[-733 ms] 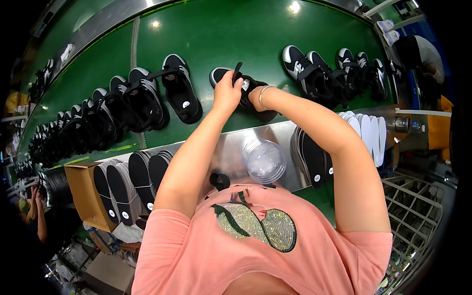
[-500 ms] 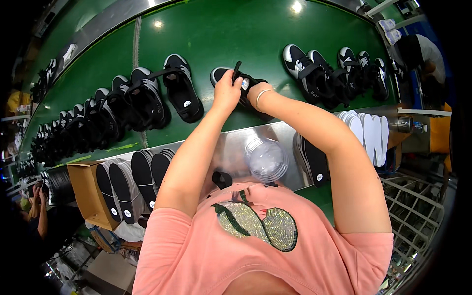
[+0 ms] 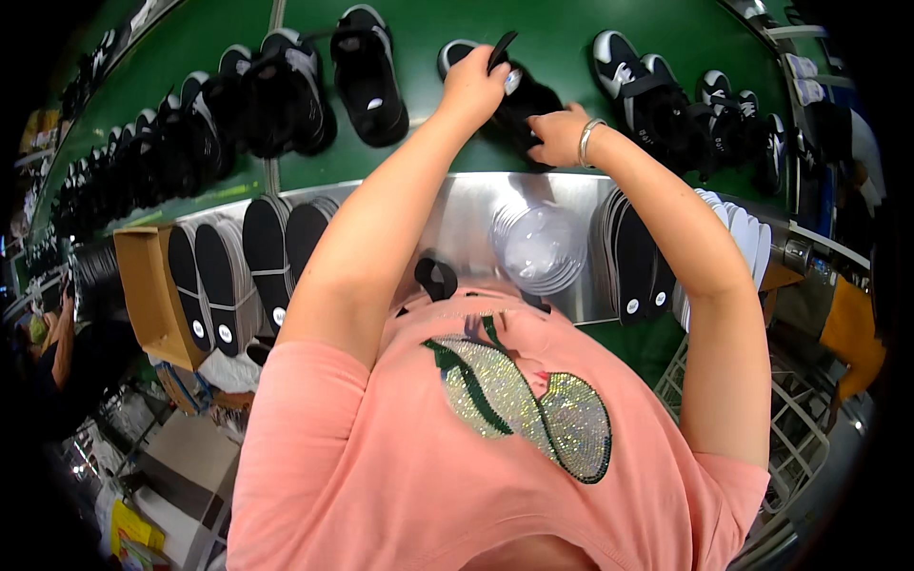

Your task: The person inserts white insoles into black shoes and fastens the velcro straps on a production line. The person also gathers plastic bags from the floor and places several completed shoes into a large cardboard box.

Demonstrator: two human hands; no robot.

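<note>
Your bare left hand [image 3: 473, 88] grips the front of a black, silver-toed sneaker [image 3: 531, 97], its narrow black strap [image 3: 503, 50] standing up beside a shiny pale patch [image 3: 513, 82]. It lies on the green tabletop [image 3: 557, 33]; your bare right hand [image 3: 564, 136] is at its heel, grip unclear.

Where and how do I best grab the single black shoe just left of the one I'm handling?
Probably pinch the heel rim of that black shoe from your near side, thumb inside: its toe points away, its heel faces you, and its opening gapes upward, with bare green table around the heel. Your left hand is nearer.
</note>
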